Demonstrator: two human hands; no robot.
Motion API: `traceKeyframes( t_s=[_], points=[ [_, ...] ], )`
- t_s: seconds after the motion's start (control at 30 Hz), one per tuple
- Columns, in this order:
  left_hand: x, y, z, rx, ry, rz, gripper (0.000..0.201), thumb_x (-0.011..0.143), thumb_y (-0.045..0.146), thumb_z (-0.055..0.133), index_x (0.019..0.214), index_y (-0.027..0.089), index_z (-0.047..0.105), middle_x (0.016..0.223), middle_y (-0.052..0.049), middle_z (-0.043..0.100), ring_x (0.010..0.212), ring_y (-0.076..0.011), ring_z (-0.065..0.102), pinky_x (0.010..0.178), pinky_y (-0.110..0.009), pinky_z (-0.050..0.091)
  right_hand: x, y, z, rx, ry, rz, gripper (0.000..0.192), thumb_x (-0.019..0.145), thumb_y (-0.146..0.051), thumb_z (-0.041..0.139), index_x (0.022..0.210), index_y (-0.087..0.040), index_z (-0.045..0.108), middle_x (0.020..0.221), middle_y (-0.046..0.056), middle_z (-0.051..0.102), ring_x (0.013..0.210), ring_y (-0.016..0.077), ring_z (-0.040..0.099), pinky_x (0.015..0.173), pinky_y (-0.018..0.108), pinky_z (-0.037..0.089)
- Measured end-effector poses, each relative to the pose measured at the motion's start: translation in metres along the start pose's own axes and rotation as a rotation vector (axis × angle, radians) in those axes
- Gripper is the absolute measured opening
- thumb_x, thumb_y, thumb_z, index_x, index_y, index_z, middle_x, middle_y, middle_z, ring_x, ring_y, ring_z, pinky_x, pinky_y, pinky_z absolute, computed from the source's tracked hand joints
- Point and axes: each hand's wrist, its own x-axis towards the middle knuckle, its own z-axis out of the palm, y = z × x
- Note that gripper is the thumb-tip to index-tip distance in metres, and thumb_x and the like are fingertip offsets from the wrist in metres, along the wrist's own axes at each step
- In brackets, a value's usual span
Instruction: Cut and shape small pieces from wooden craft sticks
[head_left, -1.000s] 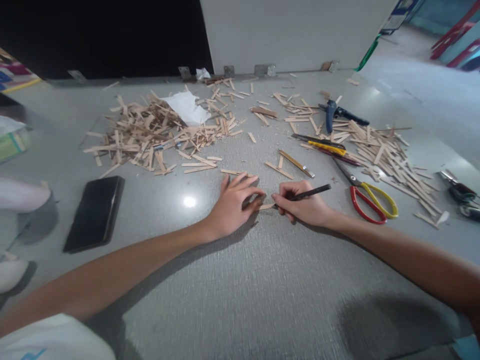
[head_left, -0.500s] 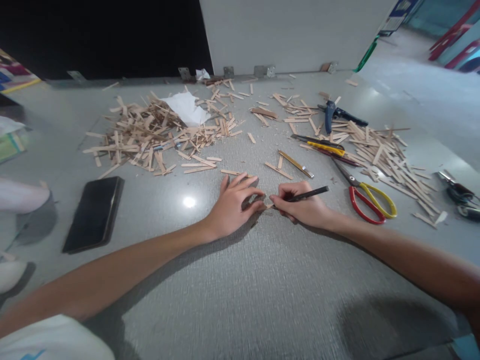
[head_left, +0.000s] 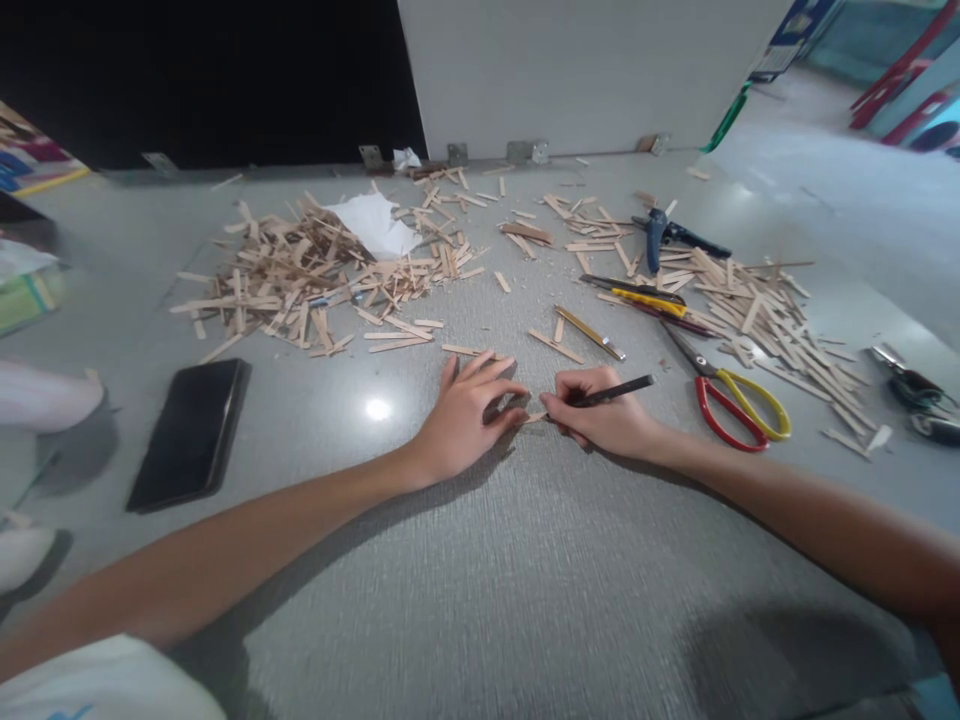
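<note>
Both forearms are bare from elbow to wrist, no watch or rings showing on the left hand [head_left: 466, 412] or right hand [head_left: 604, 413]. White shirt [head_left: 105, 682] with a blue mark, below the left hand.

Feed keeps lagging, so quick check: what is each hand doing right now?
Left hand: open, fingers spread, pressing a small pale wooden stick piece onto the grey table.
Right hand: closed on a thin black pen.
</note>
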Motion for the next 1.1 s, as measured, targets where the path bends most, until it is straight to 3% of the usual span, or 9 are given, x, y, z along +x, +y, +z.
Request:
traceKeyframes(
  t_s=[0.47,1.1],
  points=[
    [-0.0004,-0.0002,-0.0015,0.009,-0.005,0.011,0.022,0.105,0.037,0.071,0.123,0.026,0.078,0.162,-0.012,0.06,0.162,-0.0389,0.039,0.13,-0.079,0.013,0.0003,-0.0001,0.0002,0.032,0.0,0.024,0.048,0.091,-0.048,0.077,0.06,-0.022,0.051,0.05,-0.005,0.057,0.034,0.0062,0.048,0.031,0.018,0.034],
    [-0.0001,0.0005,-0.0004,-0.002,0.001,0.003,0.019,0.105,0.033,0.073,0.121,0.025,0.077,0.161,-0.011,0.06,0.161,-0.0373,0.04,0.131,-0.077,0.014,0.0006,0.0013,0.0011,0.052,0.032,0.06,0.052,0.088,-0.056,0.081,0.06,-0.022,0.052,0.051,-0.002,0.062,0.033,0.0065,0.05,0.031,0.018,0.036]
  ],
)
